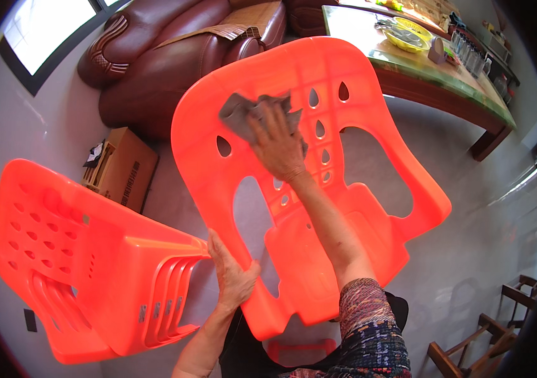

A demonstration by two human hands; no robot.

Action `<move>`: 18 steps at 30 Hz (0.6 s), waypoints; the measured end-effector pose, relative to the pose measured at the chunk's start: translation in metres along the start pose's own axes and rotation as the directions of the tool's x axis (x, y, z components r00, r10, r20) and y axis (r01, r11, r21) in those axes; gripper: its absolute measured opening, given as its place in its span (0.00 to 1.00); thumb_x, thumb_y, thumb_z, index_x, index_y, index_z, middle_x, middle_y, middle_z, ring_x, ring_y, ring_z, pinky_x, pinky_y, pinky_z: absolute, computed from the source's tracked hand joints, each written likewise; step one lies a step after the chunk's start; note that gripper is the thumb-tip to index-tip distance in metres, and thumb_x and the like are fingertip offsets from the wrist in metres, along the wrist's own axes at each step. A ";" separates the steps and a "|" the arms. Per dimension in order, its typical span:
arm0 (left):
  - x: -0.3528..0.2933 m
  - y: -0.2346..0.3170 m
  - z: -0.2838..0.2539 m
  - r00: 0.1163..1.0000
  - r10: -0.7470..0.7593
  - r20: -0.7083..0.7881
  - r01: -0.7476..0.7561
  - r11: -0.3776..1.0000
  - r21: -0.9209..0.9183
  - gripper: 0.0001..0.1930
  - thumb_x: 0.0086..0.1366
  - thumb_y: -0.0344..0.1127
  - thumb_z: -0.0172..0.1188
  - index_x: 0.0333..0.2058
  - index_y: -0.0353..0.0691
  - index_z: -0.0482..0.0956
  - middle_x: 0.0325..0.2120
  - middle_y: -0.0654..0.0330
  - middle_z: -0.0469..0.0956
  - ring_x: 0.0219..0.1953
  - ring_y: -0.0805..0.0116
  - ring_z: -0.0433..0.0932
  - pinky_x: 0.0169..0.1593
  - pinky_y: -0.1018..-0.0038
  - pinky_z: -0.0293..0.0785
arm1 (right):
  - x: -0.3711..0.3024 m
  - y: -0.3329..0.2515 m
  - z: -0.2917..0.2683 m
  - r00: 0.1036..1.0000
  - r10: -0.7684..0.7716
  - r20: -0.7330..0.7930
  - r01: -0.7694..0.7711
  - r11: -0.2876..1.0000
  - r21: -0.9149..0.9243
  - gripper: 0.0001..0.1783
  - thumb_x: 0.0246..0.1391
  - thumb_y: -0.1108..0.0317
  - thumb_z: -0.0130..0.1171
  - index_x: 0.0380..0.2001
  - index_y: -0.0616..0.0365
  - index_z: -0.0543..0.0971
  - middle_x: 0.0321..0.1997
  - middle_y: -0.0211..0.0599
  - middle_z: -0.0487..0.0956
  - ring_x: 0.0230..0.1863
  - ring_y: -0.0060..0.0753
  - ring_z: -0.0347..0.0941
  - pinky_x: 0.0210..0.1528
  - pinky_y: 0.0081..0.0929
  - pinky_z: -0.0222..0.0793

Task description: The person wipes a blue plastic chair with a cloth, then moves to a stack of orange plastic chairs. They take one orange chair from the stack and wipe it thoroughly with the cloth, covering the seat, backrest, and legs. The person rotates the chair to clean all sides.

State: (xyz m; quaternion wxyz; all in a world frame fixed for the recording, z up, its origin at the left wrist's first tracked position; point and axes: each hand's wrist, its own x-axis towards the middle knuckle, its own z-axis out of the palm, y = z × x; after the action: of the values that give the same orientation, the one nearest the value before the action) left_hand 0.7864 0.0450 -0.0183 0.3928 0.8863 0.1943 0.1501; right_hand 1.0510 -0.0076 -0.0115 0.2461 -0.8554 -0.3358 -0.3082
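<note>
An orange-red plastic armchair (344,220) is tilted in front of me, its backrest pointing away. My left hand (234,272) grips the edge of its left armrest, thumb on the near face. Against the inside of the backrest, my right hand (276,140) presses a crumpled grey cloth (237,115). The fingers lie over the cloth, which covers some of the drop-shaped holes. Several matching chairs (101,264) are stacked at the left, lying on their side close to my left hand.
A brown cardboard box (131,169) stands behind the stack, near a dark red leather sofa (174,82). At the back right is a long wooden table (432,82) bearing a yellow basket (405,39) and glasses. Dark wooden stools (479,346) lie at the lower right.
</note>
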 end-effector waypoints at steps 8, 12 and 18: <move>0.001 0.000 -0.002 1.000 0.008 0.012 -0.008 1.000 0.023 0.54 0.48 0.27 0.63 0.65 0.30 0.31 0.65 0.39 0.37 0.68 0.45 0.37 0.68 0.58 0.40 | -0.009 0.104 -0.012 0.935 0.259 -0.244 -0.324 0.902 -0.285 0.31 0.55 0.53 0.52 0.62 0.41 0.63 0.70 0.36 0.54 0.71 0.45 0.46 0.60 0.64 0.48; 0.001 0.000 -0.002 1.000 -0.009 0.013 0.009 1.000 0.029 0.55 0.47 0.27 0.63 0.65 0.31 0.31 0.65 0.40 0.37 0.68 0.47 0.38 0.68 0.59 0.40 | -0.023 0.129 -0.019 0.865 0.282 -0.414 -0.447 0.808 -0.384 0.33 0.56 0.50 0.49 0.65 0.41 0.60 0.71 0.38 0.52 0.71 0.54 0.43 0.58 0.71 0.46; 0.002 0.002 0.001 1.000 0.019 0.025 -0.019 1.000 0.015 0.54 0.47 0.28 0.62 0.64 0.27 0.31 0.65 0.37 0.36 0.69 0.42 0.34 0.69 0.55 0.35 | 0.001 0.072 0.035 0.734 0.513 -0.444 -0.671 0.647 -0.361 0.37 0.58 0.48 0.47 0.66 0.52 0.56 0.72 0.46 0.46 0.71 0.57 0.41 0.56 0.74 0.45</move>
State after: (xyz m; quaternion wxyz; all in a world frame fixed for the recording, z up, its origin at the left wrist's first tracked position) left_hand 0.7892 0.0446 -0.0171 0.3871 0.8928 0.1820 0.1412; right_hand 1.1165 -0.0319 -0.0502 0.1523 -0.8929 0.0999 -0.4118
